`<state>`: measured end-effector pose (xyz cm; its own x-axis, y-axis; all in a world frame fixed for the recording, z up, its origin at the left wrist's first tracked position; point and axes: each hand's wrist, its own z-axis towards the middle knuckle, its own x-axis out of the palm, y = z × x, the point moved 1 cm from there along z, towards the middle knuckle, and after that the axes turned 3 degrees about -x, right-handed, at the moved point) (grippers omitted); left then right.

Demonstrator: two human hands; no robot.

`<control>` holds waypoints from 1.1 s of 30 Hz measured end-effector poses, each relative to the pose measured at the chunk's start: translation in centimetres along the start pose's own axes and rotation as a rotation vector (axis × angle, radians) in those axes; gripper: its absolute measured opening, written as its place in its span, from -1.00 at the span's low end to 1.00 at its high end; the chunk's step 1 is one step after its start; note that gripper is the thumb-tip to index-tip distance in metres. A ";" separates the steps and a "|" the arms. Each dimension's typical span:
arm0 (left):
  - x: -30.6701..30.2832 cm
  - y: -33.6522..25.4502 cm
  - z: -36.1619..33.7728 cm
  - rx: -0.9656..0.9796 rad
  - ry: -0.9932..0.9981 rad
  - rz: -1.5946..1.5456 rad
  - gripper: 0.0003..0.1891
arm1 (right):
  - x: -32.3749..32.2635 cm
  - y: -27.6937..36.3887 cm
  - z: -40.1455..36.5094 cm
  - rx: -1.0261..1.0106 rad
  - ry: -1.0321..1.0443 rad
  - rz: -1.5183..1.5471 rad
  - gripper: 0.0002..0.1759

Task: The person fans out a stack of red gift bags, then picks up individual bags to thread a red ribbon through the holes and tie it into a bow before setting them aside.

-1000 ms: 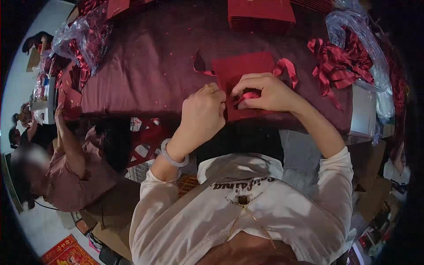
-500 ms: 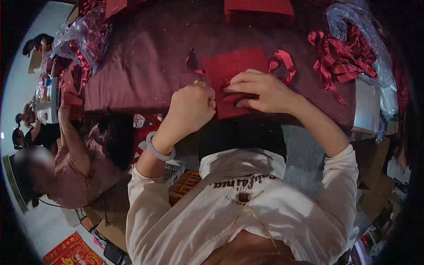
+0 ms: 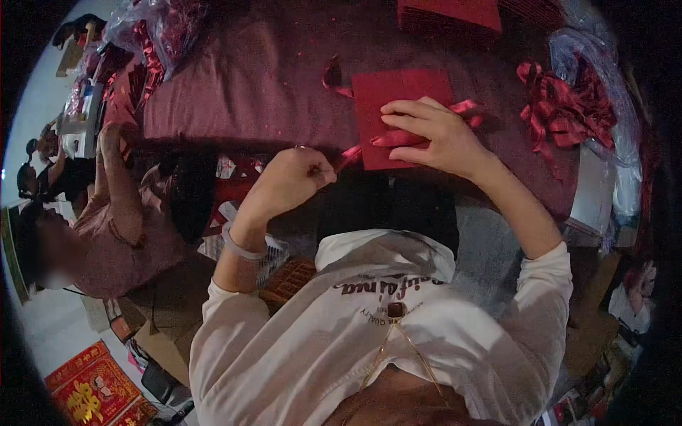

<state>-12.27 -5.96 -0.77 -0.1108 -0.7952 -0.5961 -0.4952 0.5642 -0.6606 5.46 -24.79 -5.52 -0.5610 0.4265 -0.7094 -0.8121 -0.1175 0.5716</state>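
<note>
A flat red paper piece [image 3: 371, 89], like a folder or bag, lies near the table's front edge. From the closed fingers of my left hand [image 3: 288, 183], a shiny red ribbon [image 3: 349, 155] stretches to the paper's left side. My right hand [image 3: 442, 140] rests over the paper with its fingers spread. Ribbon passes between and beneath those fingers, and more of it sticks out at the paper's upper right. Beyond the upper left corner, a loose ribbon end curls on the cloth. My right palm hides part of the paper.
Dark red cloth covers the table [image 3: 241, 85]. Stacked red paper pieces [image 3: 449, 15] stand at the back. A heap of red ribbon [image 3: 568, 113] with clear plastic lies right, beside a white box [image 3: 595, 186]. At left, another person [image 3: 135, 241] reaches toward red material.
My left hand has moved left and down, drawing the ribbon out from the paper. The right fingers have spread wider over the paper. The view has shifted slightly.
</note>
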 end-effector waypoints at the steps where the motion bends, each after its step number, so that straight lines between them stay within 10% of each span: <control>1: 0.7 1.6 -0.3 0.000 -0.008 -0.001 -0.86 | 0.0 -0.1 0.0 -0.008 0.002 -0.001 -0.48; 26: 4.7 7.5 -1.5 0.027 -0.193 -0.610 -0.88 | -0.2 0.2 -0.1 -0.048 0.024 0.034 -0.54; 30: 3.4 3.0 -2.9 -0.092 -0.617 0.202 -0.88 | -0.4 0.4 -0.1 -0.056 0.002 0.055 -0.59; 33: 2.5 -0.6 -2.5 0.143 -0.741 0.155 -0.89 | -2.0 1.0 -0.1 -0.084 -0.104 -0.018 -0.62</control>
<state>-14.41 -8.86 -0.72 0.4611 -0.3771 -0.8032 -0.3993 0.7202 -0.5673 5.74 -25.85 -3.57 -0.5299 0.5196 -0.6703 -0.8350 -0.1815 0.5194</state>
